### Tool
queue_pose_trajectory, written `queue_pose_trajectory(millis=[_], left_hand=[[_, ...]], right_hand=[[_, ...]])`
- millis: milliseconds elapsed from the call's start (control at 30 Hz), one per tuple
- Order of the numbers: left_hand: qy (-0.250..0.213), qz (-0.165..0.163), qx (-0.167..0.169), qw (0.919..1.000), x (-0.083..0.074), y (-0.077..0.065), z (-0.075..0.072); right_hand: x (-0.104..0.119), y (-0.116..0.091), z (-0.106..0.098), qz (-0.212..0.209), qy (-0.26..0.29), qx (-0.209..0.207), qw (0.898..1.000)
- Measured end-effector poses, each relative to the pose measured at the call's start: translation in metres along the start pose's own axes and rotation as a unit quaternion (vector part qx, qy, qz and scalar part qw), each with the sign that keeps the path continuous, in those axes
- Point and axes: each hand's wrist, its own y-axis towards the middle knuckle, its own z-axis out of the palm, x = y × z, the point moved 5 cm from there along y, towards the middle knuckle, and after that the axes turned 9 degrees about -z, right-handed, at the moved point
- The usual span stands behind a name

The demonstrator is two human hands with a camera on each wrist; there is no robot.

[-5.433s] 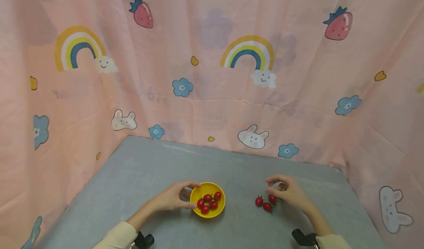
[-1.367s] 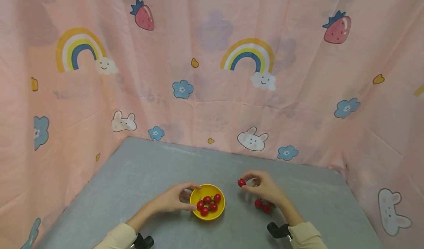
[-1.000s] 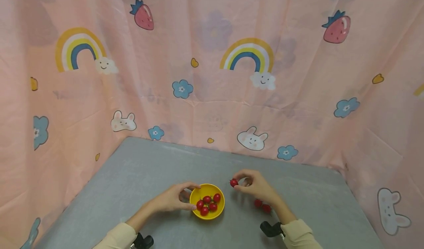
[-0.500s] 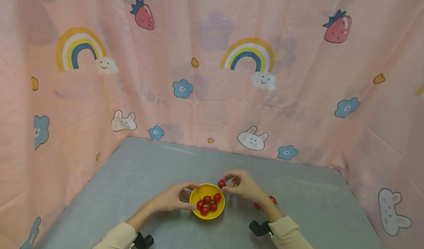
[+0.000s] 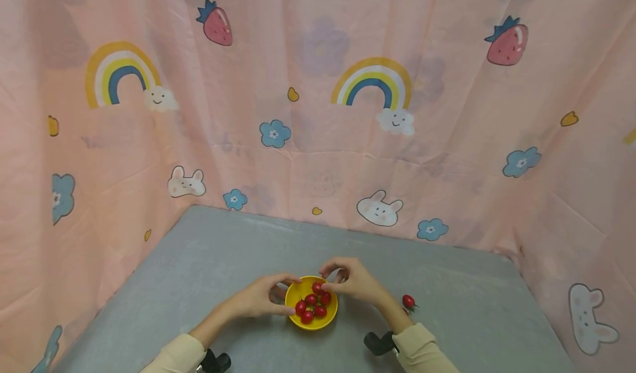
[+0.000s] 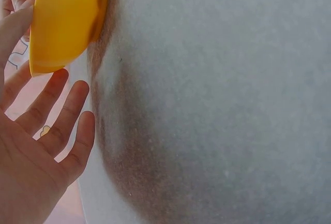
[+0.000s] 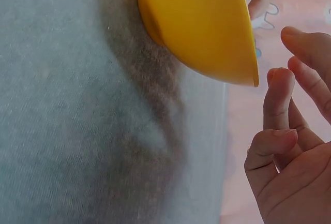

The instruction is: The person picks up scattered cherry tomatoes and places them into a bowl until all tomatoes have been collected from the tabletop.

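Right hand has moved over bowl, pink curtain bordering grey table.

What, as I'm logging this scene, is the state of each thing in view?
Yellow bowl: upright, partly filled.
Tomatoes in bowl: six visible, clustered.
Loose tomato: outside bowl, stem attached.
Left hand: holding the bowl.
Right hand: at bowl's rim, thumb and fingers apart, seemingly empty.
Pink curtain: hanging, creased.
Gray table: flat.

Grey table | yellow bowl | red tomato to its right
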Motion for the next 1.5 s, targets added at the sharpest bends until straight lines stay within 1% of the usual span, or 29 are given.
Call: queue_pose_trajectory(millis=[133,233,500,700,800,1000,1233,1500], left_hand=[[0.004,-0.006,-0.001,1.0000,0.003,0.001,0.001],[0.004,-0.012,-0.002,0.9999,0.005,0.002,0.001],[-0.003,-0.017,0.000,0.9999,0.006,0.002,0.000],[-0.004,-0.010,0.000,0.9999,0.004,0.002,0.000],[0.001,-0.006,-0.001,1.0000,0.004,0.002,0.001],[0.007,-0.012,-0.002,0.9999,0.006,0.002,0.000],[0.006,-0.013,-0.002,0.9999,0.008,0.003,0.000],[0.004,-0.011,0.000,0.9999,0.008,0.003,0.001]], right_hand=[[-0.002,-0.004,-0.003,0.016,-0.001,-0.003,1.000],[-0.004,-0.010,-0.010,0.027,-0.005,-0.011,1.000],[-0.011,-0.032,-0.036,0.013,-0.019,-0.027,0.999],[-0.018,-0.052,-0.055,0.019,-0.027,-0.051,0.998],[-0.019,-0.063,-0.064,0.030,-0.027,-0.062,0.997],[-0.023,-0.084,-0.082,0.048,-0.024,-0.077,0.996],[-0.031,-0.112,-0.101,0.072,-0.030,-0.085,0.993],[-0.037,-0.141,-0.115,0.073,-0.033,-0.082,0.993]])
